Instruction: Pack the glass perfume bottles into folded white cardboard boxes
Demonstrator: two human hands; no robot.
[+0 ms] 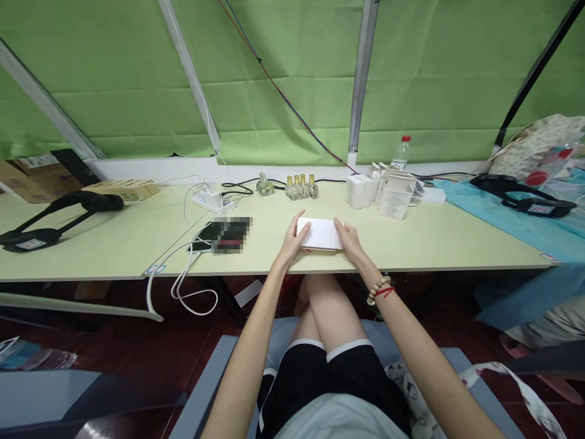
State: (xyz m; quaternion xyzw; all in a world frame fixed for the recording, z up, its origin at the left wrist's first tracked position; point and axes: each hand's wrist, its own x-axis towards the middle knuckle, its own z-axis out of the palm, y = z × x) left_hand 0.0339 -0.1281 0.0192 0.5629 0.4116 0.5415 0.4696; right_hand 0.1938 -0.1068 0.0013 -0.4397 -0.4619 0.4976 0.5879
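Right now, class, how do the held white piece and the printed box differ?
The left hand and right hand hold the white piece; the printed box stands on the table, untouched. The white piece's upper face looks plain, while the printed box's front carries text. Both look mostly white.

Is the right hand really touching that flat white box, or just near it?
Touching: the head view shows the right hand holding the right end of the flat white box, its thumb against the top.
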